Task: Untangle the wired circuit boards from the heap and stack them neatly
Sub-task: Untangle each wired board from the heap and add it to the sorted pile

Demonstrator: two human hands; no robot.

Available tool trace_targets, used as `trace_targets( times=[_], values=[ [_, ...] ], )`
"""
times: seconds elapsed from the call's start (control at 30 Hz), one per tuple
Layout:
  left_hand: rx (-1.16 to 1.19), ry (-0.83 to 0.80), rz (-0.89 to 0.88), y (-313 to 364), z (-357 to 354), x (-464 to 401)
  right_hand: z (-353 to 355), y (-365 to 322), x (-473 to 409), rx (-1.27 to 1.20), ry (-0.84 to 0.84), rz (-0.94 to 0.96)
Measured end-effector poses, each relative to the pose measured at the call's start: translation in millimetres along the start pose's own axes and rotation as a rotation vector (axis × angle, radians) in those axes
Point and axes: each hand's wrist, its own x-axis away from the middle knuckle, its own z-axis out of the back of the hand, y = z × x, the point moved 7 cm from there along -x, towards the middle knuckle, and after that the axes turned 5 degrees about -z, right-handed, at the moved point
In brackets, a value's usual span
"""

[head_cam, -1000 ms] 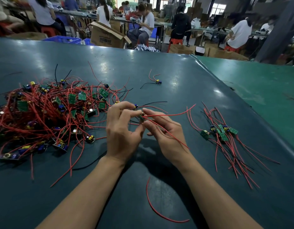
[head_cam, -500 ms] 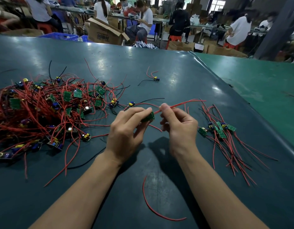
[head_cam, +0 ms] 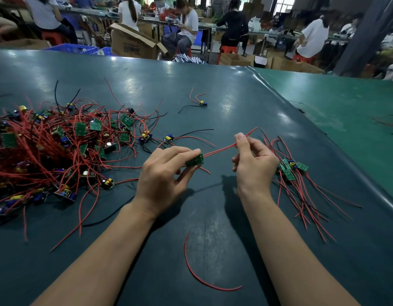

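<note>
On the dark, glossy bench [head_cam: 213, 102], the heap [head_cam: 58, 149] of stiff green boards and springy red wires lies at left. The left hand [head_cam: 162, 173] pinches one freed circuit board [head_cam: 194, 160] above the bench, while the right hand [head_cam: 253, 160] pinches its red leads [head_cam: 220, 150] taut. Next, probably, lay it squarely on the stack [head_cam: 290, 168] at right.

The right hand [head_cam: 253, 162] has slid outward along the red wires [head_cam: 222, 149], drawing them straight from the board [head_cam: 194, 160].
</note>
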Motion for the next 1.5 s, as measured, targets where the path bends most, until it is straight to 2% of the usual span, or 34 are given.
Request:
trace_targets(
  times=[0.1, 0.17, 0.3, 0.43, 0.5, 0.6, 0.67, 0.7, 0.8, 0.9, 1.0, 1.07, 1.27, 1.37, 1.5],
  values=[
    [0.009, -0.018, -0.045, 3, -3, -1, 3, -7, 3, 0.176, 0.031, 0.114],
    [0.019, -0.022, -0.076, 6, -5, 1, 3, -10, 3, 0.181, 0.013, 0.159],
    [0.028, 0.013, -0.026, -1, -2, 2, 9, -10, -5, -0.067, 0.039, 0.077],
    [0.001, 0.000, -0.053, 2, -5, 0, 12, -1, -6, -0.170, 0.071, -0.043],
    [0.021, 0.039, 0.003, -4, 0, 1, 1, 4, -3, -0.173, -0.060, -0.128],
    [0.073, 0.107, 0.074, -15, 10, 3, -36, 18, 22, -0.004, -0.537, -0.301],
    [0.092, 0.062, 0.033, -12, 8, 2, -53, 22, 44, 0.090, -0.790, -0.308],
    [0.102, 0.036, 0.015, -10, 6, 1, -57, 21, 50, 0.102, -0.852, -0.277],
    [0.138, -0.007, -0.017, -10, 5, -1, -57, 11, 53, 0.132, -0.893, -0.194],
    [0.149, -0.018, 0.041, -12, 4, 0, -56, 9, 54, 0.162, -0.868, -0.153],
    [0.199, 0.015, 0.170, -19, 6, -1, -49, 3, 43, 0.080, -0.703, -0.151],
    [0.162, 0.015, 0.120, -18, 8, -1, -44, 1, 36, -0.007, -0.612, -0.197],
    [0.176, 0.007, 0.148, -17, 9, -1, -47, 9, 39, 0.012, -0.580, -0.243],
    [0.102, 0.015, 0.136, -21, 9, 1, -36, 0, 31, -0.015, -0.449, -0.138],
    [-0.013, 0.153, 0.196, -37, 22, 4, -17, -15, 24, -0.101, -0.195, 0.012]
  ],
)
